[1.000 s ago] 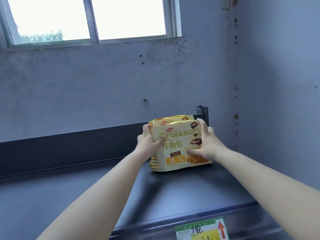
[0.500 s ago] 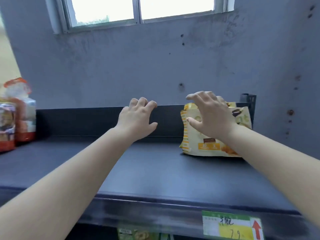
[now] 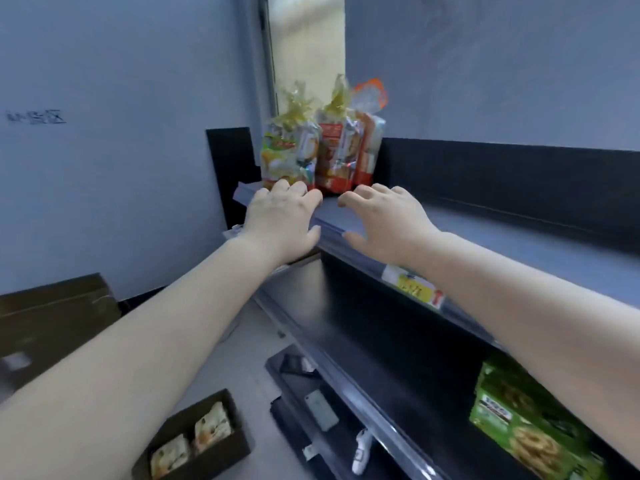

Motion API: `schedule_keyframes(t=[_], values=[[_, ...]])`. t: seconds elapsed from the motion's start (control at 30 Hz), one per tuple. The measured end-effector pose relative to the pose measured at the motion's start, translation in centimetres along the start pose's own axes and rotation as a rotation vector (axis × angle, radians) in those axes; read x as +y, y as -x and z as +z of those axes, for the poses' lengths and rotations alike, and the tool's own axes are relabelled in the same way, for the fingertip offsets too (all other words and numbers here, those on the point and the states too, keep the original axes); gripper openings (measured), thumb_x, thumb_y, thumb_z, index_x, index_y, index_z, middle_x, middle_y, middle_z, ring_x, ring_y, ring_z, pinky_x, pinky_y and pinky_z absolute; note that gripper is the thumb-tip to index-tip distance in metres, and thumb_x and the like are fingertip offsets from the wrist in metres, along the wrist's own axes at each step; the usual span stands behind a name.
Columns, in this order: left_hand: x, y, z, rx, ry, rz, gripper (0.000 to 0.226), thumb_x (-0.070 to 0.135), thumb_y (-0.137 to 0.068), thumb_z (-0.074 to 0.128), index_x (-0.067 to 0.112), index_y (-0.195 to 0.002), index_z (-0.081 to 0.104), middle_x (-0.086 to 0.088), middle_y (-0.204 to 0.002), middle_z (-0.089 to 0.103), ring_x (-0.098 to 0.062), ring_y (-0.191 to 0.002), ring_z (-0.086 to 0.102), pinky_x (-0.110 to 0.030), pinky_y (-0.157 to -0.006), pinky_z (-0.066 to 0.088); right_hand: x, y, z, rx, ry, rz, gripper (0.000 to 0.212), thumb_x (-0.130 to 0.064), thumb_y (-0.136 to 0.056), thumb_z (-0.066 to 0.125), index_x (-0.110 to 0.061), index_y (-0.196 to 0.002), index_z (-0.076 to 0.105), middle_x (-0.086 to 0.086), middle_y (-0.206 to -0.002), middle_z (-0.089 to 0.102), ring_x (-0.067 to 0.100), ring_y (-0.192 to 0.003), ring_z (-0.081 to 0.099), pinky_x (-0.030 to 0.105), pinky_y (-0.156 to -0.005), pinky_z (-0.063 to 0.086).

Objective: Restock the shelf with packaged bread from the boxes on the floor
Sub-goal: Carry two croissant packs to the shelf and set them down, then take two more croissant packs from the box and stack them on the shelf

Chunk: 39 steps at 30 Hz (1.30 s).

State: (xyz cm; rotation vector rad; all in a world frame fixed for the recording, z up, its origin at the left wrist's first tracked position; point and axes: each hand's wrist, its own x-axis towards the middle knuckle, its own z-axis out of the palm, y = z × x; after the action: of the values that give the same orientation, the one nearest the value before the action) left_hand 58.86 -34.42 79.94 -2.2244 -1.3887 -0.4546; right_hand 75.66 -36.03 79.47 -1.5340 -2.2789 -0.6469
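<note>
The packaged bread still to be shelved lies in an open box (image 3: 194,441) on the floor, low and to the left, well below both hands; two pale loaves show through its top. Already stocked, three upright bread bags (image 3: 322,147) stand in a row at the far left end of the top shelf (image 3: 519,247), their twisted tops pointing up. The left hand (image 3: 282,220) hovers just in front of those bags, fingers spread and holding nothing; the right hand (image 3: 384,223) hangs beside it over the shelf's front edge, likewise spread and empty. Judging by this, the step in hand is the trip between placings: the next move calls for dropping both hands down and left to the box, then taking one package out. A second, closed box (image 3: 55,320) sits further left, and green packets (image 3: 530,424) fill a lower shelf at the right
</note>
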Motion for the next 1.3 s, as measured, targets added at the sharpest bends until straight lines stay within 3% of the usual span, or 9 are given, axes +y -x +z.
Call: schedule_keyframes(t=[0.27, 0.43, 0.57, 0.7, 0.83, 1.07, 1.3], values=[[-15.0, 9.4, 9.2, -0.291, -0.093, -0.21, 0.039, 0.037, -0.09, 0.047, 0.017, -0.124, 0.047, -0.007, -0.125, 0.051, -0.028, -0.117, 0.045, -0.037, -0.088, 0.039, -15.0, -7.5, 12.4, -0.164, -0.199, -0.15, 0.048, -0.041, -0.088, 0.051, -0.019, -0.131, 0.043, 0.004, -0.13, 0.051, 0.026, -0.121, 0.046, 0.037, -0.094, 0.037], [-22.3, 15.8, 17.2, -0.502, -0.017, -0.36, 0.037, 0.036, -0.091, 0.048, 0.019, -0.123, 0.047, -0.006, -0.125, 0.052, -0.028, -0.116, 0.048, -0.037, -0.086, 0.041, -22.1, -10.1, 21.9, -0.369, -0.309, -0.211, 0.046, -0.042, -0.089, 0.052, -0.02, -0.128, 0.043, 0.004, -0.128, 0.052, 0.025, -0.118, 0.048, 0.037, -0.093, 0.039], [-27.8, 20.2, 23.5, -0.681, 0.056, -0.549, 0.037, 0.033, -0.091, 0.049, 0.019, -0.125, 0.046, -0.006, -0.128, 0.051, -0.027, -0.118, 0.047, -0.037, -0.086, 0.041, -26.5, -12.7, 29.7, -0.527, -0.364, -0.254, 0.045, -0.042, -0.089, 0.053, -0.021, -0.128, 0.044, 0.002, -0.13, 0.052, 0.025, -0.119, 0.048, 0.039, -0.094, 0.04], [-33.2, 22.5, 29.5, -0.788, 0.121, -0.77, 0.04, 0.031, -0.091, 0.05, 0.019, -0.128, 0.045, -0.003, -0.132, 0.05, -0.025, -0.122, 0.045, -0.038, -0.091, 0.041, -30.1, -17.0, 37.3, -0.643, -0.458, -0.261, 0.045, -0.041, -0.089, 0.054, -0.02, -0.128, 0.046, 0.0, -0.13, 0.054, 0.023, -0.116, 0.051, 0.034, -0.084, 0.043], [-38.3, 24.0, 36.2, -0.875, 0.205, -0.996, 0.043, 0.027, -0.089, 0.051, 0.019, -0.13, 0.044, -0.003, -0.134, 0.049, -0.025, -0.125, 0.044, -0.039, -0.095, 0.042, -33.6, -20.8, 45.4, -0.823, -0.587, -0.179, 0.042, -0.038, -0.09, 0.056, -0.019, -0.126, 0.048, 0.0, -0.125, 0.056, 0.021, -0.109, 0.055, 0.029, -0.075, 0.041], [-44.2, 29.6, 50.3, -1.016, 0.322, -1.19, 0.045, 0.027, -0.087, 0.053, 0.019, -0.13, 0.044, -0.004, -0.134, 0.049, -0.026, -0.123, 0.046, -0.035, -0.094, 0.041, -40.3, -22.6, 60.4, -1.025, -0.658, 0.044, 0.032, -0.036, -0.086, 0.061, -0.021, -0.114, 0.055, -0.006, -0.099, 0.058, 0.017, -0.092, 0.056, 0.038, -0.079, 0.051], [-48.4, 37.9, 67.5, -1.053, 0.534, -1.341, 0.052, 0.028, -0.086, 0.056, 0.016, -0.135, 0.039, -0.007, -0.136, 0.045, -0.027, -0.124, 0.045, -0.037, -0.096, 0.042, -48.8, -21.9, 77.8, -1.142, -0.687, 0.285, 0.039, -0.036, -0.083, 0.065, -0.02, -0.117, 0.054, -0.003, -0.112, 0.061, 0.016, -0.095, 0.057, 0.036, -0.081, 0.051]])
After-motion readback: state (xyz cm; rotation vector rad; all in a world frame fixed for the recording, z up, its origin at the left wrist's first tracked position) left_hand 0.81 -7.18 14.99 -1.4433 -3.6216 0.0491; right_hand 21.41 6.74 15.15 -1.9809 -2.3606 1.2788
